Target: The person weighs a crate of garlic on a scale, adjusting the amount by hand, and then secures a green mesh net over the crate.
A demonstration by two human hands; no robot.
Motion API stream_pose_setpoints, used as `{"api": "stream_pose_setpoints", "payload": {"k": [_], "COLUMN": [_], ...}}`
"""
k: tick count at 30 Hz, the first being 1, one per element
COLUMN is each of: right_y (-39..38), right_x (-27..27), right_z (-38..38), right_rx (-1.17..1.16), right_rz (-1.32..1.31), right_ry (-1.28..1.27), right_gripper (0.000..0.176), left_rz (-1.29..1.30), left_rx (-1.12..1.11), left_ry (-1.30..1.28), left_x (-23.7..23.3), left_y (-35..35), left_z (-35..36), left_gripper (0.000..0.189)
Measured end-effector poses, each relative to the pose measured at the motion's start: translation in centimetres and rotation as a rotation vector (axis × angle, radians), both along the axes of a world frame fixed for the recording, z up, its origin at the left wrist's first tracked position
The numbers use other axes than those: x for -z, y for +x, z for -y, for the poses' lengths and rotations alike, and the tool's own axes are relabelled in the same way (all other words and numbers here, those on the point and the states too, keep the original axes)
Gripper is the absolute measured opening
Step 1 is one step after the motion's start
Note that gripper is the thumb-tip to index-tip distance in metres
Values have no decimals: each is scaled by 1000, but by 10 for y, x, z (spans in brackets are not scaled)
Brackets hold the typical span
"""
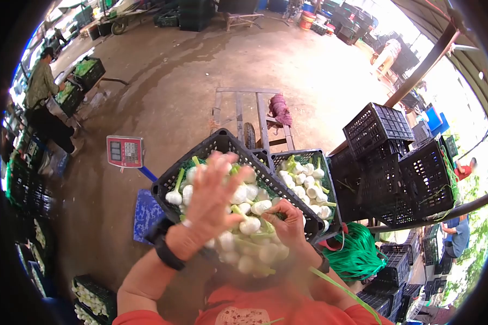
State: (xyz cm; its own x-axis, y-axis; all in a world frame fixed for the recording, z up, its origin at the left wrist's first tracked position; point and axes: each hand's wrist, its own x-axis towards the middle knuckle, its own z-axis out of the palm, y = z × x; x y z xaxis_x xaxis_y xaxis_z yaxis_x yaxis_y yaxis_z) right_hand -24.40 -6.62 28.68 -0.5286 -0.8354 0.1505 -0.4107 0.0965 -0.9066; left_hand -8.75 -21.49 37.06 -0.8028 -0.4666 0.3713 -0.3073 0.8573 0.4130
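Fresh garlic bulbs [250, 225], white with short green stems, fill a black plastic crate [162, 187] lined with green mesh in front of me. Over its middle, my left hand [214, 189] is open with fingers spread, blurred by motion. My right hand [289, 219] is closed in a pinch at the crate's right side, its fingertips at the stem end of a garlic bulb [261, 207]. Below my right wrist hangs a long green strip [352, 292]. The bulbs nearest my body look hazy.
A second crate [336, 216] of garlic stands on the right, beside a green bundle of strips [358, 254]. Black crates [382, 130] are stacked farther right. A scale display [125, 152] stands left, above a blue platform [146, 214]. A person [46, 97] works at crates far left.
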Motion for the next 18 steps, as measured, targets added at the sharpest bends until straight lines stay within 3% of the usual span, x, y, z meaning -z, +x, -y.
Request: {"api": "stream_pose_setpoints", "payload": {"k": [1, 2, 4, 5, 7, 8, 10, 13, 16, 18], "right_y": [0, 1, -1, -1, -2, -3, -1, 10, 9, 6], "right_x": [-3, -2, 2, 5, 12, 14, 9, -7, -1, -3], "right_z": [1, 2, 2, 2, 1, 0, 0, 7, 4, 12], "right_rx": [-4, -10, 12, 13, 18, 28, 24, -25, -71, -39], "right_rz": [28, 31, 62, 96, 131, 166, 115, 39, -27, 249], "right_ry": [32, 28, 78, 98, 99, 102, 70, 46, -9, 190], "right_gripper": [10, 10, 9, 10, 10, 11, 11, 13, 15, 25], "left_rz": [145, 147, 186, 187, 352, 353, -9, -78, -132, -134], "left_rx": [-60, -67, 34, 27, 52, 49, 79, 82, 54, 32], "left_ry": [73, 69, -9, -12, 190, 191, 17, 103, 210, 304], "left_x": [8, 26, 56, 63, 66, 64, 52, 29, 58, 68], "left_y": [5, 9, 9, 8, -2, -5, -9, -15, -26, -31], "left_z": [14, 25, 44, 44, 33, 26, 12, -22, -33, -30], "left_gripper": [86, 86, 55, 55, 18, 18, 3, 4, 4, 6]}}
